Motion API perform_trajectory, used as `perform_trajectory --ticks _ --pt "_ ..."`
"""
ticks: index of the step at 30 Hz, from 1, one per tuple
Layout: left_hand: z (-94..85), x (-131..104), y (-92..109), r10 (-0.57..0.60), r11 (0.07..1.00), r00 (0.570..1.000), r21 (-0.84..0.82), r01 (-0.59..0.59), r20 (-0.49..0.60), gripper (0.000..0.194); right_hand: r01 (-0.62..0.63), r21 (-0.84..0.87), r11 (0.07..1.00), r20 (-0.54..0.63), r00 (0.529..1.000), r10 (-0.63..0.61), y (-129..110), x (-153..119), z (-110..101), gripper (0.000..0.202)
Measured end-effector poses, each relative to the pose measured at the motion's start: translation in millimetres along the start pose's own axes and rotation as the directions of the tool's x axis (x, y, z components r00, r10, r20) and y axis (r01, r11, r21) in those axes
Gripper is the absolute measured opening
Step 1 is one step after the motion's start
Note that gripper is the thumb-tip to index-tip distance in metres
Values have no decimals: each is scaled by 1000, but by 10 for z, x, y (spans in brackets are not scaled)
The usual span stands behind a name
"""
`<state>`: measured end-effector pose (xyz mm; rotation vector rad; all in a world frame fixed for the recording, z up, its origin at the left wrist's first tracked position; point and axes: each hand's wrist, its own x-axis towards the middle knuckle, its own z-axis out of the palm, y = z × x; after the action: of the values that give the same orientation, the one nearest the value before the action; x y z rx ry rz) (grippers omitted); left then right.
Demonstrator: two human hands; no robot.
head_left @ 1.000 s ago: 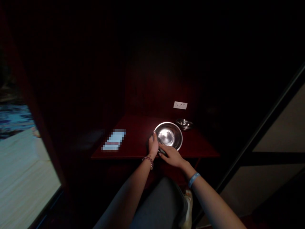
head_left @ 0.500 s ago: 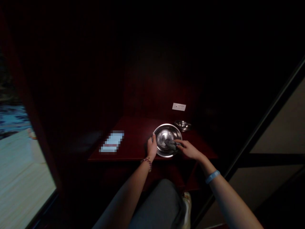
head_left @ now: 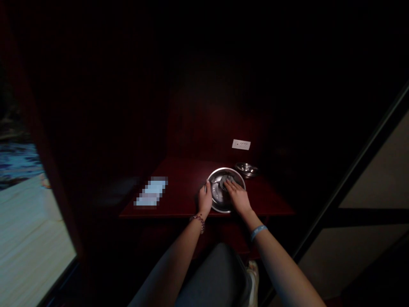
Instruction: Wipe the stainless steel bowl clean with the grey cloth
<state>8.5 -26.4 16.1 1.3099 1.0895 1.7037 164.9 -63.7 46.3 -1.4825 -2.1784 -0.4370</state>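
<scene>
A shiny metal basin (head_left: 218, 205) sits near the front edge of a dark red desk (head_left: 179, 200). My left hand (head_left: 205, 198) grips its left rim, with the thumb over the edge and the other fingers hidden behind the wall. Inside the basin, my right hand (head_left: 238, 196) presses a crumpled grey cloth (head_left: 226, 181) against the far part of the inner surface. The fingers lie over the cloth and cover part of it.
Behind the basin to the right are smaller metal bowls (head_left: 246, 169). A white power socket (head_left: 241, 144) is on the back wall. A blurred-out pale flat item (head_left: 151, 192) lies on the desk at left. Dark panels enclose the desk.
My right hand has moved left and away from me with the cloth, from the basin's right side to its far part. The left hand keeps its hold on the rim.
</scene>
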Motion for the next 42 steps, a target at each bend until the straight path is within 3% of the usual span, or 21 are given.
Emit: perform_trajectory --ticks 5,11,16,21,23,26,28,30,34,38,42 --pt "-4 25 -41 -13 997 998 70 18 -68 57 10 109 994 91 996 -20 -122 -108 154 67" --pt "1 18 -36 -15 1000 996 10 16 -84 57 71 237 969 192 974 -118 -293 -275 75 65" --pt "5 -27 34 -31 999 997 -18 30 -65 55 44 281 959 346 927 -144 -161 -167 -225 44" --pt "-9 -31 63 -45 999 996 -5 45 -77 54 49 406 913 488 832 -262 132 42 -663 39" --pt "-13 -26 63 -45 999 996 1 45 -76 53 62 333 941 432 877 -210 195 115 -830 39" --pt "-9 -29 68 -37 999 997 3 37 -73 50 38 84 996 214 975 -55 178 209 -1006 45" --pt "-4 -34 72 -29 1000 997 1 29 -74 49 70 -13 997 108 992 -69 116 255 -1034 52" --pt "-3 -39 72 -7 1000 998 -3 7 -65 47 192 -29 981 94 978 -188 49 281 -970 55" --pt "-14 -41 59 27 999 998 45 -24 -58 45 420 19 907 157 895 -418 4 310 -620 58" --pt "-19 -37 43 40 997 998 62 -37 -46 50 366 -27 930 150 921 -358 109 339 -256 62" --pt "-2 -28 19 53 997 996 66 -49 -67 51 311 -84 947 114 947 -301 277 268 -98 63"
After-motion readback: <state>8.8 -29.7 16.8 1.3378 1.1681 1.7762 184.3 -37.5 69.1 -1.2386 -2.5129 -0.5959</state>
